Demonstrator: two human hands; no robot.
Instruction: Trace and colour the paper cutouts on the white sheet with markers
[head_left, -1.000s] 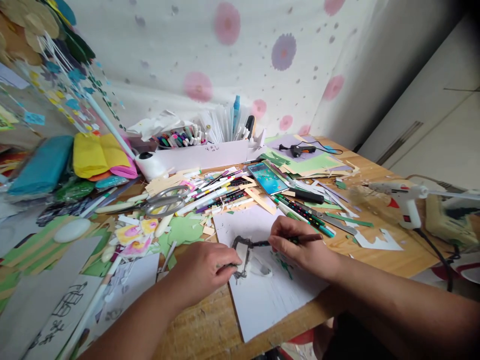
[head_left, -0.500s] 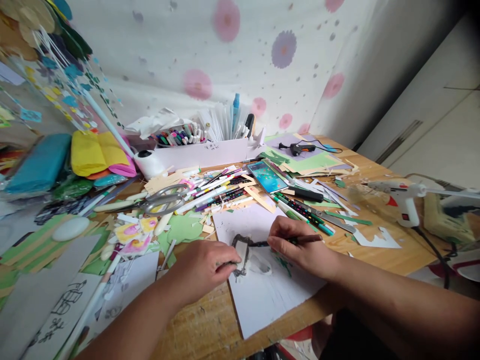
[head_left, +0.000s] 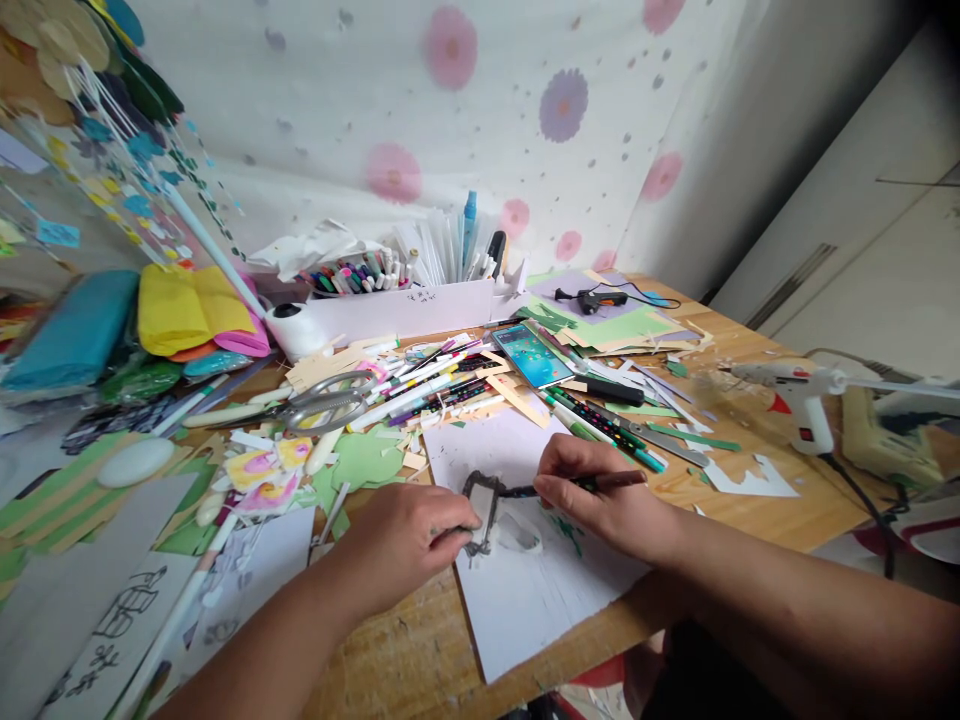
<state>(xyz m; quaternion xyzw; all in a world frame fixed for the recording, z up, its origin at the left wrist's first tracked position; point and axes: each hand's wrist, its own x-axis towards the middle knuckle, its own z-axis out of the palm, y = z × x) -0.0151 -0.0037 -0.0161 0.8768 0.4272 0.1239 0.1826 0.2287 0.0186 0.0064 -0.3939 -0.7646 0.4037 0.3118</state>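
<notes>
A white sheet of paper (head_left: 517,620) with green and grey marks lies near the table's front edge. Above its left part, my left hand (head_left: 420,530) pinches a small pale piece (head_left: 482,503) with a dark, rough border. My right hand (head_left: 592,490) is closed around a dark pen (head_left: 622,479), whose front end reaches left to the piece's dark border. Between the hands, a translucent whitish shape (head_left: 519,532) rests on the sheet.
Scissors (head_left: 330,400), a phone (head_left: 531,355) and scattered markers lie behind the sheet. A white glue gun (head_left: 814,405) stands at the right, a black one (head_left: 600,300) at the back. Paper scraps and a white spool (head_left: 296,330) are at the left.
The view has shifted very slightly. Both hands keep nearly the same place and the same hold on the piece and the pen.
</notes>
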